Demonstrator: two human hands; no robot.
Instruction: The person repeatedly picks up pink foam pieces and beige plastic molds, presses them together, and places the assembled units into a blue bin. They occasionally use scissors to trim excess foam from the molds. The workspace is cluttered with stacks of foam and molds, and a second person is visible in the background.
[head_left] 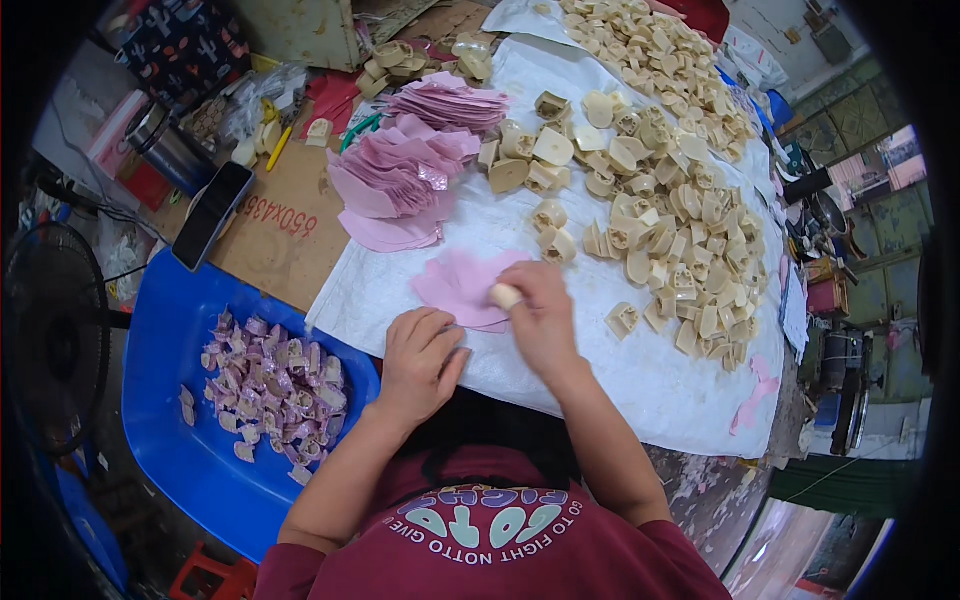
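My right hand (541, 315) pinches a small beige plastic shoe heel (506, 296) between thumb and fingers, just over a pink sheet piece (455, 280). The sheet piece lies on the white covering, its outline partly blurred. Beside its near edge, my left hand (418, 362) rests with the fingers curled in; whatever may be under them is hidden. Beyond the hands stand stacks of cut pink pieces (395, 165). A large heap of bare beige heels (690, 250) spreads to the right and far back.
On the lower left, a blue tub (160, 400) holds many pink-covered heels (275, 385). A phone (212, 215), a steel flask (170, 150) and a yellow pen (280, 148) sit around the cardboard (285, 245). A black fan (55, 340) stands far left. Pink scraps (755, 395) lie right.
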